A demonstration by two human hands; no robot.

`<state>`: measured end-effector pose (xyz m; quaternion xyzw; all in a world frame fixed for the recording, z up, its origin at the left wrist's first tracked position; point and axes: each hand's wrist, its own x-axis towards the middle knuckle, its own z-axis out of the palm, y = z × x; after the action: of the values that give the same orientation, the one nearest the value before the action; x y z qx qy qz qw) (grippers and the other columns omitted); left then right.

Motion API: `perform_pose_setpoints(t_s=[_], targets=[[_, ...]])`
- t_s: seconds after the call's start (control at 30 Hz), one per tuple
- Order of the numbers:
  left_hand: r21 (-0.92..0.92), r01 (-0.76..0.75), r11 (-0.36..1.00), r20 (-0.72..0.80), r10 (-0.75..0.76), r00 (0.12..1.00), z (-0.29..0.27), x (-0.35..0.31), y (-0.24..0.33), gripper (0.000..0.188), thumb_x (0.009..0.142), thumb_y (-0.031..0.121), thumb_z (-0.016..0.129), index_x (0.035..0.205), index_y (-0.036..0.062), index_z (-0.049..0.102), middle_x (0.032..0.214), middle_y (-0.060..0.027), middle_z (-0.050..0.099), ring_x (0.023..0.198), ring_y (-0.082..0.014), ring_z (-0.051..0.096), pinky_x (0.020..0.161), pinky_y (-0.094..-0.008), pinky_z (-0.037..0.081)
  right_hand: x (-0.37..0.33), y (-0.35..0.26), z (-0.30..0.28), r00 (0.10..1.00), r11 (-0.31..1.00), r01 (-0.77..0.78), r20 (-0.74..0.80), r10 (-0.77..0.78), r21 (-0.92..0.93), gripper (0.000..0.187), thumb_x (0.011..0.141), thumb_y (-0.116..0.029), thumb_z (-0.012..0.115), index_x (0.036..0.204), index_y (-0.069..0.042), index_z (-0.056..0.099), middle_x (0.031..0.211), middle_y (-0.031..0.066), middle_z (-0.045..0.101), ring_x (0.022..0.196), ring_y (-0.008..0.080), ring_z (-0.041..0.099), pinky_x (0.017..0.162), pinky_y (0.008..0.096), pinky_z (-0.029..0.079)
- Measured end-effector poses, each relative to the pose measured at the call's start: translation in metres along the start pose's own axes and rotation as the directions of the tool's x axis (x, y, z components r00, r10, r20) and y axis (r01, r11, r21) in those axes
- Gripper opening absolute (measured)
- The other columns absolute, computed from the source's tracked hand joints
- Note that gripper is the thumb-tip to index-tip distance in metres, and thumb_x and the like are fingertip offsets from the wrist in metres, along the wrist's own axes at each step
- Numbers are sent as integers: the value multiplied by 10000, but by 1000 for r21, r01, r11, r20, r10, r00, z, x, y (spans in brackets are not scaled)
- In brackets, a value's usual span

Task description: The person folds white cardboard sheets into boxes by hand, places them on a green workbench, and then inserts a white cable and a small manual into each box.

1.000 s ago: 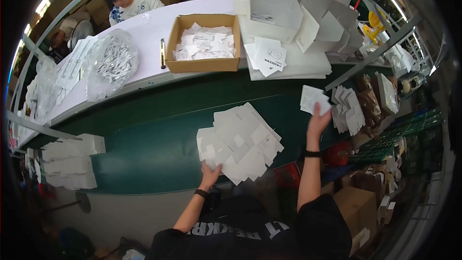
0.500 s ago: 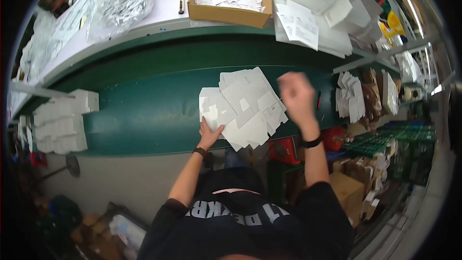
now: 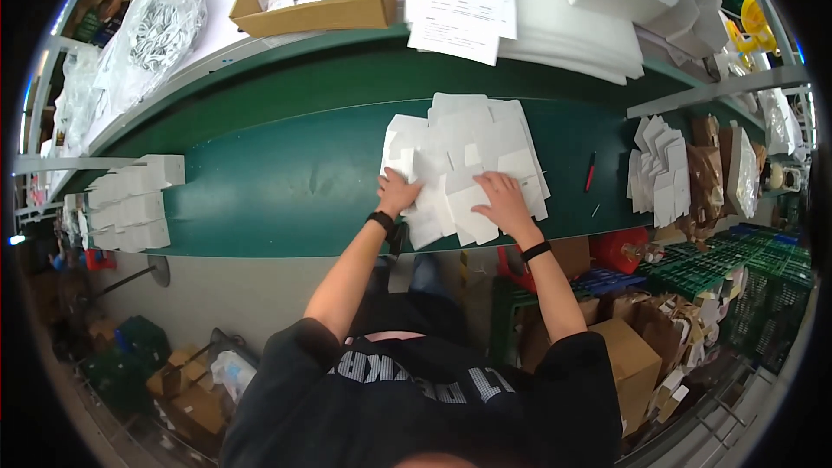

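A spread-out pile of flat white cardboard pieces (image 3: 485, 126), which look like unfolded small boxes, overlaps on the green worktable (image 3: 260, 199) in front of me. At the pile's left edge rests my left hand (image 3: 397, 192), its thumb and fingers apart. My right hand (image 3: 506, 203) lies on top of the pile toward its near right side, with the fingers stretched out over the white pieces. Both palms face down, so their undersides are hidden.
Folded white boxes (image 3: 130, 208) stand stacked at the table's left end. More white pieces (image 3: 663, 173) stand at the right, near a red-and-black pen (image 3: 590, 172). Above the far edge, a shelf holds a cardboard box of paper slips (image 3: 373, 10), printed sheets (image 3: 455, 13) and a plastic bag (image 3: 165, 26).
My right hand, raised and blurred to the right of the pile before, has come down onto it. My left hand stays at the left edge. The whole view has shifted.
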<state>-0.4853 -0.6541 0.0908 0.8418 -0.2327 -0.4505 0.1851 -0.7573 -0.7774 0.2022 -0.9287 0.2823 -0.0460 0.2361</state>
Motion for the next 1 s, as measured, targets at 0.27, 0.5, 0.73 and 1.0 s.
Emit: perform_pose_setpoints(t_s=[0.27,0.5,0.73,1.0], targets=[[-226,-337,914,-350,247,904,-27,-47,-15,656,966,312,695,1472,-11,430,1482,-302,452,1253,-408,565,1022,-480,496,-62,-48,42,748,552,-454,-39,663,699,306,938,-127,736,1205,4,665,996,210,689,960,366,681,938,478,535],[-222,-469,855,-374,369,851,-41,-43,-17,380,1000,198,639,1316,-5,577,1255,-173,645,963,-283,687,835,-388,563,-106,-28,123,846,843,-410,490,209,349,356,1053,-246,565,1247,28,682,1096,277,727,1084,431,696,1011,482,533],[-257,-399,880,-158,369,916,-53,-9,-53,291,1006,179,628,1215,-21,662,1063,-125,739,874,-247,713,799,-364,568,-94,-55,103,951,839,-129,305,-46,529,338,1033,-218,549,1193,46,686,1142,264,721,1116,444,668,1016,487,523],[-453,-384,804,-175,342,923,-57,3,20,415,985,273,685,1281,-12,632,1119,-154,723,953,-261,706,853,-356,568,150,-46,-1,929,997,-58,-362,72,51,283,940,-216,716,1141,-17,713,1103,167,716,1089,347,655,918,496,537]])
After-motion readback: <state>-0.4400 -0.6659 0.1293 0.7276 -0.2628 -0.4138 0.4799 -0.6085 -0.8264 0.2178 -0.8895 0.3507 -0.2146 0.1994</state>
